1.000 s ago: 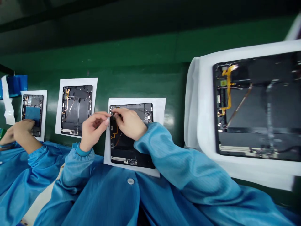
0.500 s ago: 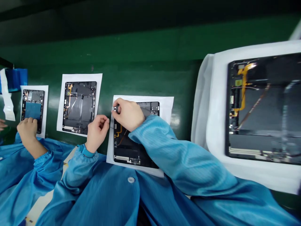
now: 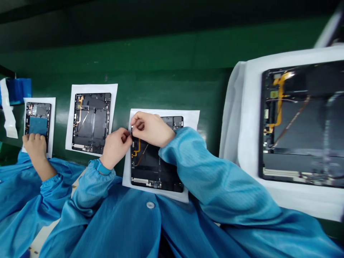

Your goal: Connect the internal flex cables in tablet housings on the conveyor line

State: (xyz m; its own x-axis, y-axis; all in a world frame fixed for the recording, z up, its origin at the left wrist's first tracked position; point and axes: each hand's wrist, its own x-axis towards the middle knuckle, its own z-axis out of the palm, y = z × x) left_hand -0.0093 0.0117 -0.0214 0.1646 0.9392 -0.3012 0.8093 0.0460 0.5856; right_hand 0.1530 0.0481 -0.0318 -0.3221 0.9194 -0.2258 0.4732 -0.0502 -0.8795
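right hand (image 3: 152,129): over tablet (image 3: 146,170) | nearby tablet's (image 3: 309,132) yellowish square (image 3: 274,94): any print illegible

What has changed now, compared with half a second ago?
The left hand has moved right, and its fingertips are now at the left edge of the open tablet, close to the right hand. The right hand has shifted slightly right. Another person's hand has left the view at the far left. Whether anything was gripped or released is too small to see. The open tablet and its white sheet stay in place.
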